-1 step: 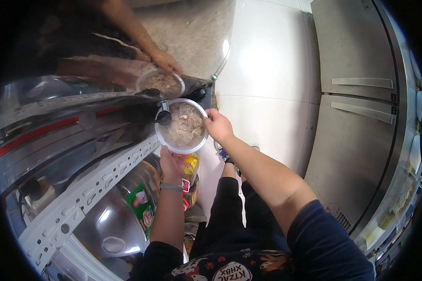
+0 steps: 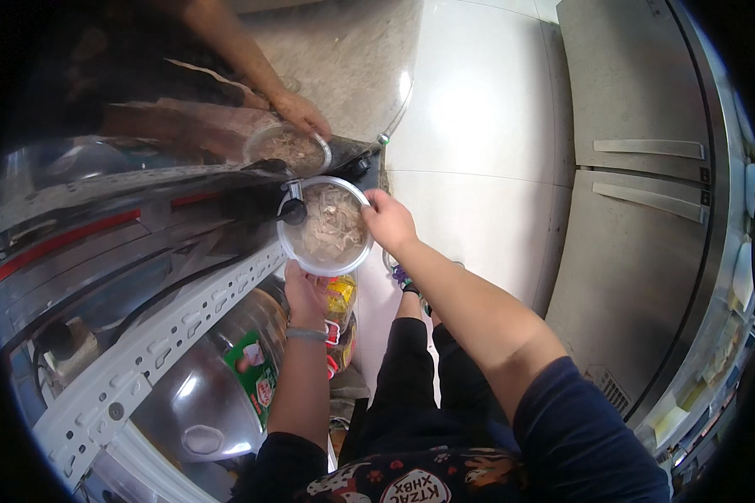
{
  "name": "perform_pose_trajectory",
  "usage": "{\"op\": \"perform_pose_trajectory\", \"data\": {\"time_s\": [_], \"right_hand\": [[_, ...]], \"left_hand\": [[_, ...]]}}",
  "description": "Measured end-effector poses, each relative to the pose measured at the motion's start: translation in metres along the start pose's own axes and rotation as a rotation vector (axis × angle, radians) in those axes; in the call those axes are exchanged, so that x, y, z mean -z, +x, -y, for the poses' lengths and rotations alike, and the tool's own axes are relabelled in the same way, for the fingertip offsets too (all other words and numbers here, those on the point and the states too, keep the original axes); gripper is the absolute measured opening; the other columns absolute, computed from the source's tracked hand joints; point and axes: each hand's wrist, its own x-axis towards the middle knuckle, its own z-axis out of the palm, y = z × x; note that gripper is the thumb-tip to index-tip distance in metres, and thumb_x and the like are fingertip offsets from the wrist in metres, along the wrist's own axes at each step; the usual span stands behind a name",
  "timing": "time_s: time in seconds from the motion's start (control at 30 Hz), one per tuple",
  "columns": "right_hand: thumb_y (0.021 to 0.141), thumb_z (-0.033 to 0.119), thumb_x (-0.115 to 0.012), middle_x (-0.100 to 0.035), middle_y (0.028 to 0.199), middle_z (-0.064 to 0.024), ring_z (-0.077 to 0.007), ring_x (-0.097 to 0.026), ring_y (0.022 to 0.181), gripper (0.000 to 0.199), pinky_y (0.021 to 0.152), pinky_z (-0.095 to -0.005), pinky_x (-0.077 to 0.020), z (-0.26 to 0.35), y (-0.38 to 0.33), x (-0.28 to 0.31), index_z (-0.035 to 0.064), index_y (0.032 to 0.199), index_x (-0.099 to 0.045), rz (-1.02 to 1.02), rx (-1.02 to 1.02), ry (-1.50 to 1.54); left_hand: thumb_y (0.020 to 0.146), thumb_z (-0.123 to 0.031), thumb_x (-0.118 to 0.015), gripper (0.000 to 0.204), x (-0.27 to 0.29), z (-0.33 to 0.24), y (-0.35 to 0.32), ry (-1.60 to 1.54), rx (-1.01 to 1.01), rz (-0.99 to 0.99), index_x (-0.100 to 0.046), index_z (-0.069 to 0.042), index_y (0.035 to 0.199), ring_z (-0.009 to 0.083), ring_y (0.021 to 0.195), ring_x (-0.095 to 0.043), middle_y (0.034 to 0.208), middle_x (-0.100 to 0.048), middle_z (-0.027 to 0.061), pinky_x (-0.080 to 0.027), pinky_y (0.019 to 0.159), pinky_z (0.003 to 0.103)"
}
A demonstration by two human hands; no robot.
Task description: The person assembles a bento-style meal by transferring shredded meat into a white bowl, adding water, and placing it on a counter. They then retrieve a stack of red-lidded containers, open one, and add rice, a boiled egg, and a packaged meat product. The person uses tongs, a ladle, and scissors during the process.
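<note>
A round bowl (image 2: 288, 242) with a pale rim holds thin, pale brownish slices that look like meat (image 2: 331, 222), sitting in cloudy liquid. My right hand (image 2: 388, 222) grips the right side of its rim, thumb on top. Under the near side is my left hand (image 2: 304, 292), with its fingers partly hidden beneath the bowl. Over the bowl's left part reaches a dark round end of a tap-like fitting (image 2: 293, 210). In the shiny surface on the upper left, a reflection (image 2: 285, 149) repeats the bowl and a hand.
A perforated white metal rail (image 2: 155, 360) runs along the left, with a large clear plastic bottle (image 2: 195, 402) below it. Bottles with yellow and red labels (image 2: 341, 298) stand beneath my left hand. A steel refrigerator (image 2: 637, 193) stands on the right, beside the white tiled floor (image 2: 470, 109).
My right hand has shifted very slightly up along the rim. The slices inside lie a little differently; the bowl stays in place.
</note>
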Motion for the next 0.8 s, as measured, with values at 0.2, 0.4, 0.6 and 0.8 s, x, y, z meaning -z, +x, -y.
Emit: {"op": "perform_pose_trajectory", "data": {"time_s": [0.2,0.4,0.6,0.8], "right_hand": [[0.087,0.022,-0.049,-0.06,0.108,-0.0175,-0.0347,-0.059,0.1,0.03,0.089,-0.0425,-0.0472,0.01,0.027,-0.008,0.0187,0.113,-0.064,0.029,0.049,-0.063],[0.084,0.023,-0.051,-0.062,0.106,-0.0186,-0.0348,-0.059,0.1,0.032,0.089,-0.0409,-0.047,-0.019,0.003,0.017,0.0163,0.112,-0.065,0.062,-0.031,0.044],[0.082,0.024,-0.053,-0.065,0.094,-0.0196,-0.0344,-0.062,0.09,0.032,0.082,-0.0409,-0.0491,-0.058,-0.067,0.079,0.0117,0.108,-0.067,-0.025,-0.078,0.253],[0.089,0.016,-0.062,-0.065,0.108,-0.0081,-0.0152,-0.06,0.095,0.04,0.083,-0.029,-0.0499,-0.088,-0.189,0.163,0.0005,0.124,-0.056,-0.246,-0.239,0.552]], "left_hand": [[0.094,-0.033,-0.048,0.036,-0.002,-0.003,0.008,0.042,-0.063,-0.042,-0.051,-0.01,0.122,0.0182,0.11,-0.053,0.122,-0.057,0.0012,-0.042,0.091,0.039],[0.094,-0.032,-0.048,0.034,-0.009,0.003,-0.009,0.102,-0.032,0.022,-0.053,-0.013,0.121,0.0178,0.107,-0.055,0.117,-0.06,0.0006,-0.043,0.088,0.037],[0.097,-0.022,-0.041,0.032,-0.033,0.024,-0.073,0.198,-0.066,0.113,-0.049,-0.01,0.125,0.0176,0.087,-0.063,0.108,-0.063,0.0062,-0.05,0.058,0.03],[0.098,-0.02,-0.046,0.034,-0.069,0.029,-0.167,0.364,-0.075,0.476,-0.05,-0.003,0.126,0.0209,0.109,-0.057,0.119,-0.059,0.0098,-0.049,0.092,0.034]]}}
